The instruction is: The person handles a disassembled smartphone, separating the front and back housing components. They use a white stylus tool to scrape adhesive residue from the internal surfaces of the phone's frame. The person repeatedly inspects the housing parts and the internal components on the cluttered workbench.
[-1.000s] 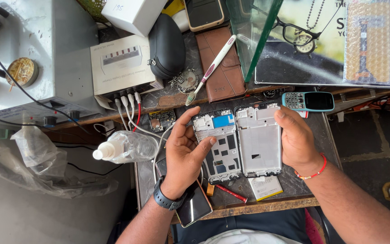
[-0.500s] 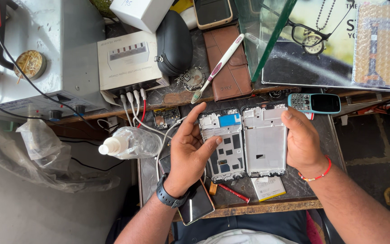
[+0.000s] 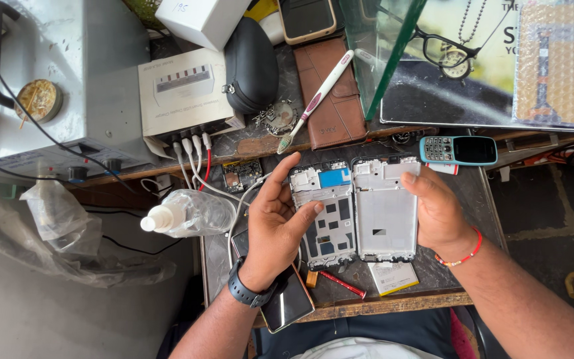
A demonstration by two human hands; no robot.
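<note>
Two opened phone bodies lie side by side on a dark work mat (image 3: pixel 456 199). My left hand (image 3: pixel 275 226) grips the left phone frame (image 3: pixel 323 216), which has a blue patch and dark square cut-outs. My right hand (image 3: pixel 436 213) holds the right edge of the pale right phone frame (image 3: pixel 383 209), thumb on its upper corner. A black watch sits on my left wrist, a red thread band on my right.
A clear spray bottle (image 3: pixel 184 214) lies left of the mat. A dark phone (image 3: pixel 287 302), red-handled tool (image 3: pixel 340 284) and small pale battery (image 3: pixel 393 277) lie near the front edge. Behind are a small keypad phone (image 3: pixel 458 150), toothbrush (image 3: pixel 313 100), brown wallet (image 3: pixel 330 93), black case (image 3: pixel 250 66) and white charger box (image 3: pixel 184 90).
Both hands keep their hold on the two frames, shifting them only slightly. The camera view has drifted a little.
</note>
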